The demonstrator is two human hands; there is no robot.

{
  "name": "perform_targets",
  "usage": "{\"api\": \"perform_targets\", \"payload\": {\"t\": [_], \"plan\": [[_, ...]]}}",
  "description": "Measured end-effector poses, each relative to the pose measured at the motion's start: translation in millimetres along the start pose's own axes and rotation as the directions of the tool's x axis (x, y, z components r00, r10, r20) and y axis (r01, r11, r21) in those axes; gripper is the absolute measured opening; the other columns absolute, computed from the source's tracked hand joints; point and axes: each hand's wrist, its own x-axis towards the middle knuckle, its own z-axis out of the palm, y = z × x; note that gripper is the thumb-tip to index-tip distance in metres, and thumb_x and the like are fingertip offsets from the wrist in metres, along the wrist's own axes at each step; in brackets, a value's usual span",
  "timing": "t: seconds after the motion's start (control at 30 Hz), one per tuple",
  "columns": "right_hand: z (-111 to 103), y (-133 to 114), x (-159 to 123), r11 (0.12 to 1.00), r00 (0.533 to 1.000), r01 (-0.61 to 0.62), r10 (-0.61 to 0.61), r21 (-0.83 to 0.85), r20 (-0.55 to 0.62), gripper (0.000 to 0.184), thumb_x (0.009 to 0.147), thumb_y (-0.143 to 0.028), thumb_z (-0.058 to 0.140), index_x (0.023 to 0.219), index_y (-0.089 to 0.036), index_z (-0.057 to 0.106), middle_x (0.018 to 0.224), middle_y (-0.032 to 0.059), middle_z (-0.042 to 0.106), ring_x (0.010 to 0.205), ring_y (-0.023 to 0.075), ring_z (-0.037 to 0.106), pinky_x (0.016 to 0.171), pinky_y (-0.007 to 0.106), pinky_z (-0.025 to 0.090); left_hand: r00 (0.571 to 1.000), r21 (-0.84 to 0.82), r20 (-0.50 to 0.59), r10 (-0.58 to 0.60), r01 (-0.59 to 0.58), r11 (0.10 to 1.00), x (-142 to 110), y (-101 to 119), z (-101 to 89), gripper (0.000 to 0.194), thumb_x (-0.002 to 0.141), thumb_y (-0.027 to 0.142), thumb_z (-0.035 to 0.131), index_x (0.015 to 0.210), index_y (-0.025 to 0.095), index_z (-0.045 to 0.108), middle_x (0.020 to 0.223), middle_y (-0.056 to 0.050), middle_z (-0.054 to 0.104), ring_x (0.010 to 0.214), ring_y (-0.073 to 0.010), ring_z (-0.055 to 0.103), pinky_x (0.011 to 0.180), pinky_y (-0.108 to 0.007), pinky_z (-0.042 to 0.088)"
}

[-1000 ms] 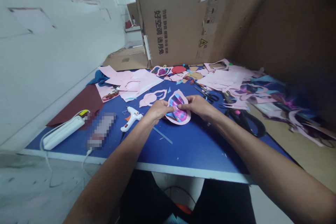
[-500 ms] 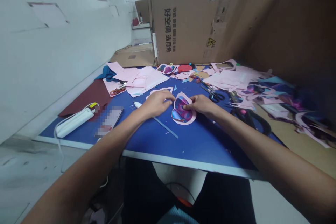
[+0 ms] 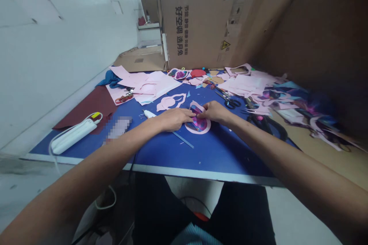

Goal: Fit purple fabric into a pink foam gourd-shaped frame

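Blue tabletop (image 3: 218,160) runs up to a large cardboard box (image 3: 198,19), scattered with pink paper offcuts (image 3: 244,86). Beyond the fingers of the right hand (image 3: 215,111) lie scissors (image 3: 228,101), left within easy reach. Behind the fingers of the left hand (image 3: 172,119) lie a pink outline cutout (image 3: 171,102) and a white glue gun (image 3: 149,114). Directly under both sets of fingertips sits a pink-edged cutout with purple-blue print (image 3: 198,125). The right fingers pinch its upper edge, apparently to bend it up, while the left fingers lie together against it; whether they grip cannot be told.
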Motion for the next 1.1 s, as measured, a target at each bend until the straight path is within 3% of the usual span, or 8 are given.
{"api": "perform_targets", "payload": {"t": [0.33,0.63,0.83,0.97,1.1], "plan": [[-2,-5,1,0.999,1.000,-0.016,0.017,-0.036,0.014,0.016,0.068,-0.028,0.090,0.074,-0.016,0.080,0.059,-0.0020,0.065,0.060,0.0144,0.055,0.053,0.026,0.038,0.999,-0.032,0.028,0.029,-0.028,0.999,3,-11,4.4,0.064,0.087,-0.008,0.057,0.136,0.024,0.082,0.152,-0.013,0.072,0.147,-0.0271,0.065,0.125,-0.043,0.049],[-3,-11,1,0.998,0.999,-0.031,0.032,-0.046,0.028,0.011,0.070,-0.024,0.088,0.071,-0.017,0.079,0.060,-0.0017,0.066,0.059,0.0141,0.057,0.054,0.026,0.040,0.991,0.057,0.094,0.092,-0.098,0.994,8,-9,-1.6,0.061,0.087,-0.005,0.057,0.133,0.026,0.082,0.149,-0.009,0.075,0.141,-0.0251,0.068,0.120,-0.036,0.050],[-4,-13,1,0.996,0.999,-0.038,0.041,-0.078,0.029,0.013,0.071,-0.023,0.090,0.070,-0.017,0.079,0.059,-0.0010,0.065,0.061,0.0155,0.058,0.055,0.027,0.040,0.996,0.096,0.029,0.085,-0.088,0.992,3,-8,-6.1,0.056,0.090,-0.003,0.057,0.135,0.020,0.081,0.154,-0.015,0.071,0.145,-0.0299,0.066,0.122,-0.044,0.052],[-4,-12,3,0.996,0.998,-0.037,0.041,-0.086,0.044,0.013,0.074,-0.025,0.089,0.082,-0.015,0.084,0.067,0.0002,0.070,0.067,0.0166,0.063,0.059,0.026,0.042,0.994,0.135,-0.099,0.037,-0.023,0.991,-2,-15,-16.8,0.058,0.092,-0.004,0.055,0.135,0.025,0.081,0.151,-0.008,0.075,0.146,-0.0259,0.066,0.126,-0.046,0.050],[-4,-13,3,0.994,0.997,-0.044,0.050,-0.104,0.051,0.014,0.075,-0.024,0.088,0.083,-0.014,0.083,0.067,-0.0004,0.069,0.066,0.0156,0.061,0.059,0.026,0.042,0.993,0.114,-0.071,0.097,-0.088,0.990,-3,-11,-15.9,0.054,0.093,-0.003,0.058,0.134,0.024,0.081,0.147,-0.010,0.077,0.142,-0.0247,0.069,0.123,-0.044,0.054]]}}
